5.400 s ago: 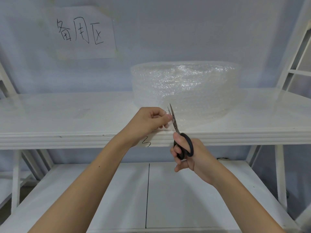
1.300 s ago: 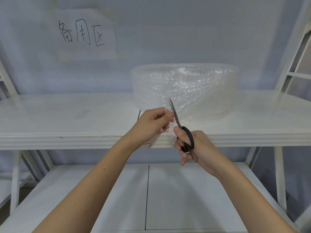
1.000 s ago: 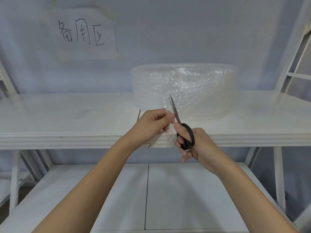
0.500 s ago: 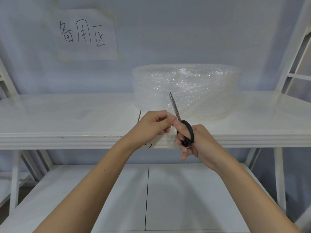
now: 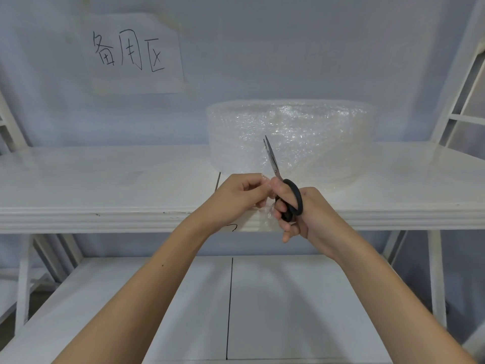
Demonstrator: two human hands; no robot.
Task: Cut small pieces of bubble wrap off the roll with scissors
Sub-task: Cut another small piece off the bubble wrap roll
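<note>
A wide roll of clear bubble wrap [image 5: 315, 137] lies flat on the upper white shelf [image 5: 105, 179], right of centre. Its loose end [image 5: 265, 219] hangs over the shelf's front edge between my hands. My left hand [image 5: 241, 195] pinches that loose end at its left side. My right hand [image 5: 301, 214] holds black-handled scissors [image 5: 282, 185], with the blades pointing up and away, nearly shut, against the wrap in front of the roll.
A paper sign [image 5: 131, 53] with handwritten characters is taped to the wall above the shelf. A lower white shelf [image 5: 288, 298] lies beneath my forearms. White frame uprights [image 5: 456, 90] stand at both sides.
The scissors have advanced up and away along the wrap, from the shelf edge toward the roll. My right hand has closed in on my left hand, which keeps its pinch.
</note>
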